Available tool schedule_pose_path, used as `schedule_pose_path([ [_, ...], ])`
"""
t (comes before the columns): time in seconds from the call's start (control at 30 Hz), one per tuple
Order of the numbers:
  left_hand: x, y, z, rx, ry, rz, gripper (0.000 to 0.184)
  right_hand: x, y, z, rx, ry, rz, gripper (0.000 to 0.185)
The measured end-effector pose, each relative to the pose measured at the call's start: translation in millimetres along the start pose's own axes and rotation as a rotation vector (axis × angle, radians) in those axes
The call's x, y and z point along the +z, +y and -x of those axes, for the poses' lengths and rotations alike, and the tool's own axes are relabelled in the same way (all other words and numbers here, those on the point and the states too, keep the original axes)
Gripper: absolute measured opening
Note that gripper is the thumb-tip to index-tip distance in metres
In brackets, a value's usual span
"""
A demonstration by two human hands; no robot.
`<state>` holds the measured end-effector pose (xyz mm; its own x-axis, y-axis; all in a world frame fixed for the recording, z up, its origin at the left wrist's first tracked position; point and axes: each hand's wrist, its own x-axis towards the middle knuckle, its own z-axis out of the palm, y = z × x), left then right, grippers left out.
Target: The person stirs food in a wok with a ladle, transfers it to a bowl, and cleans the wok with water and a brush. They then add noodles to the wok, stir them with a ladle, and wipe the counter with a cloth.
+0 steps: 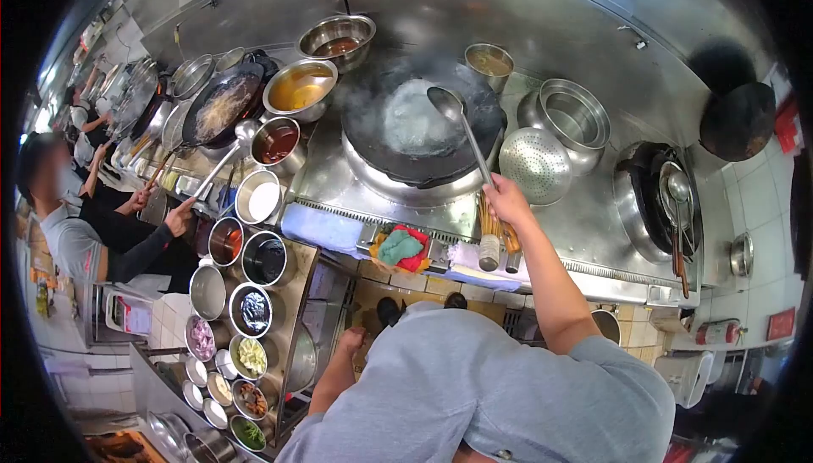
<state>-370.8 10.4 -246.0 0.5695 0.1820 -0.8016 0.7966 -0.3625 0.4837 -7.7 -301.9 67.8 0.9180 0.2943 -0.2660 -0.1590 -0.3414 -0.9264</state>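
My right hand [506, 201] is closed round the handle of a long metal ladle [447, 103]. The ladle's bowl is over the right part of a large black wok [423, 137], where white, steaming contents [415, 116] show. Just below that hand, a bamboo brush [489, 243] with a wrapped handle stands at the stove's front edge. My left hand [351, 340] hangs low beside my body, away from the stove, its fingers curled; what it holds, if anything, is too small to make out. A perforated strainer [535, 165] lies right of the wok.
Metal pots [576, 116] stand right of the wok. Bowls of liquid [301, 89] sit to its left. Ingredient containers [251, 357] line the left cart. A co-worker [85, 217] holds another ladle at a second wok [222, 107]. Folded cloths [322, 226] lie along the front edge.
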Motion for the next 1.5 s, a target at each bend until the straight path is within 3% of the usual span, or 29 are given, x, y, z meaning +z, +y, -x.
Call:
schedule_pose_path([
  [0.1,-10.5,20.6,12.5,-0.081,0.08,0.081,0.027,16.8,-5.5,-6.5,0.001,0.051,-0.125,0.013],
  [0.17,-2.5,-6.3,-22.3,0.187,0.222,0.17,0.024,16.8,2.2,-21.9,0.024,0.023,-0.084,0.014],
  [0.3,-15.5,52.7,15.8,0.028,0.104,0.448,0.024,28.8,-7.9,-31.3,-0.033,0.039,0.133,0.02],
  [0.43,-12.1,60.7,10.5,0.067,0.091,0.435,0.028,48.6,-22.2,-22.2,0.051,-0.142,-0.29,0.014],
  [0.5,-8.9,49.5,8.6,0.06,0.078,0.488,0.029,53.1,-16.1,-30.4,0.062,-0.199,-0.286,0.012],
  [0.57,-9.2,37.4,-4.6,0.115,0.018,0.293,0.029,55.0,-20.7,-32.7,0.058,-0.257,-0.278,0.011],
  [0.77,-6.8,31.7,19.3,0.056,0.138,0.472,0.026,52.2,-40.6,-5.5,-0.06,-0.053,-0.196,0.011],
  [0.9,-8.5,20.7,27.4,-0.049,0.152,0.346,0.026,25.4,-36.9,-12.3,0.189,-0.407,-1.061,0.007],
  [0.93,-8.0,16.0,25.8,-0.081,0.123,0.351,0.025,29.4,-33.7,-13.6,0.194,-0.409,-1.058,0.007],
  [1.0,-7.4,-6.0,5.7,-0.114,0.098,0.363,0.024,40.9,-27.5,-20.7,0.083,-0.223,-0.535,0.006],
  [1.07,-0.4,-49.3,-28.5,0.252,0.098,-0.16,0.023,44.0,-27.9,-19.4,0.116,-0.256,-0.623,0.006],
  [1.1,-2.4,-35.8,-19.1,0.249,0.101,-0.154,0.023,44.8,-29.7,-19.3,0.143,-0.282,-0.71,0.006],
  [1.17,-9.4,10.3,12.5,0.0,0.093,0.227,0.025,48.2,-33.6,-10.3,0.171,-0.308,-0.711,0.006],
  [1.27,-8.1,20.9,10.0,-0.029,0.09,0.492,0.028,51.3,-28.8,4.9,0.198,-0.35,-0.674,0.011],
  [1.3,-7.6,19.7,1.9,-0.027,0.09,0.495,0.028,51.9,-25.9,7.7,0.197,-0.352,-0.67,0.011],
  [1.37,-6.0,12.6,-10.7,0.077,0.201,0.203,0.032,55.3,-20.0,14.0,0.195,-0.302,-0.479,0.015],
  [1.5,-5.5,16.9,-6.0,0.039,0.168,0.254,0.033,69.2,-17.0,20.6,0.117,-0.118,-0.31,0.022],
])
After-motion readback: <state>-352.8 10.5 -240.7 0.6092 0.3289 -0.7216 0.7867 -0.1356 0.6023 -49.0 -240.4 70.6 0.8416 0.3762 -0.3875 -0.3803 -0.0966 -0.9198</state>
